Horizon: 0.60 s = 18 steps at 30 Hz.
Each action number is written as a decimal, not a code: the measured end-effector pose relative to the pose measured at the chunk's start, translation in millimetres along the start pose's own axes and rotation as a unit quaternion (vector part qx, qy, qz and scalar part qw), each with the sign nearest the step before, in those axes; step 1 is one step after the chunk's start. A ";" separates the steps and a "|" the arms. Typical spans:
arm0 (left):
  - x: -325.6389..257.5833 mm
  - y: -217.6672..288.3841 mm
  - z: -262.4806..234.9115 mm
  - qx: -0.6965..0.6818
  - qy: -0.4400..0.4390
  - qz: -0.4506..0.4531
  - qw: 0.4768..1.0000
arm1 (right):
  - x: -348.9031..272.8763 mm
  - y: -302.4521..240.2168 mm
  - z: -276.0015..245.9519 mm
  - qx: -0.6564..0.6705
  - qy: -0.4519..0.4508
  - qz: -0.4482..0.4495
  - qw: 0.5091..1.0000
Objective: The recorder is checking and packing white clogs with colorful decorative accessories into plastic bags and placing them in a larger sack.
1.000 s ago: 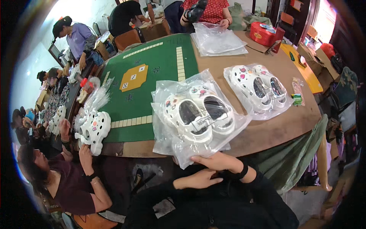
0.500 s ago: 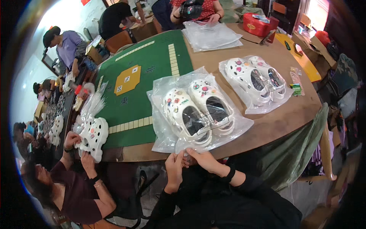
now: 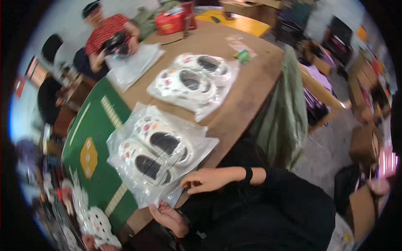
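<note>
In front of me lies a clear plastic bag point(image 3: 199, 148) holding a pair of white clogs point(image 3: 136, 129) with dark insoles and colourful charms. My left hand point(image 3: 169, 218) pinches the near corner of this bag between thumb and fingers. Beside the bag's near right edge is my right hand point(image 3: 209, 180), its fingers loosely bent and apart, with nothing visible in them. A second bag point(image 3: 205, 109) with another pair of white charmed clogs point(image 3: 173, 83) rests farther back on the brown table point(image 3: 247, 90).
A green mat point(image 3: 77, 154) with rows of tiles covers the table's left. A person in red point(image 3: 109, 33) handles something black above stacked clear bags point(image 3: 138, 62). Another white clog point(image 3: 98, 228) is near a co-worker's hands at lower left. Green cloth point(image 3: 280, 121) hangs off the right edge.
My view has swung to the right, so the table appears turned and shifted left. My right hand has come away from the left hand and the bag's corner; the left still grips it.
</note>
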<state>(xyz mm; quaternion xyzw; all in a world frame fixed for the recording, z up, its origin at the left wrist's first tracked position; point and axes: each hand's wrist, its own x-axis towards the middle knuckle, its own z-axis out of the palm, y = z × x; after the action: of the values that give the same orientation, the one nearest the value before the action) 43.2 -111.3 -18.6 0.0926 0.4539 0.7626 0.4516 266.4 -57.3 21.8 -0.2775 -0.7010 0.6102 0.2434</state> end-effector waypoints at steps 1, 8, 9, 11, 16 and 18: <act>22.4 -6.4 -29.0 -0.070 -0.113 -0.055 0.990 | -17.4 -21.9 -17.9 0.030 0.057 0.031 0.997; -56.4 -5.8 19.9 0.284 -0.387 -0.237 0.845 | -126.2 -24.8 -146.0 -0.103 0.769 -0.108 0.621; -65.0 -4.3 32.1 0.322 -0.453 -0.235 0.798 | -152.9 -5.2 -164.4 -0.279 0.814 0.029 0.509; -70.3 -5.7 48.6 0.359 -0.514 -0.231 0.744 | -192.9 54.4 -177.1 -0.459 0.777 0.270 0.336; -73.3 -21.4 85.6 0.381 -0.598 -0.275 0.649 | -253.6 134.1 -133.8 -0.188 0.583 0.541 0.576; -74.9 -42.2 93.6 0.364 -0.613 -0.275 0.645 | -260.8 156.7 -117.9 -0.256 0.415 0.551 0.677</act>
<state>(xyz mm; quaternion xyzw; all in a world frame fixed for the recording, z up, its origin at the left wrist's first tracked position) 163.4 -104.6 22.2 0.5670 0.3190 0.1457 0.7453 550.7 -135.5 -117.9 -0.8898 -0.3769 0.2526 0.0487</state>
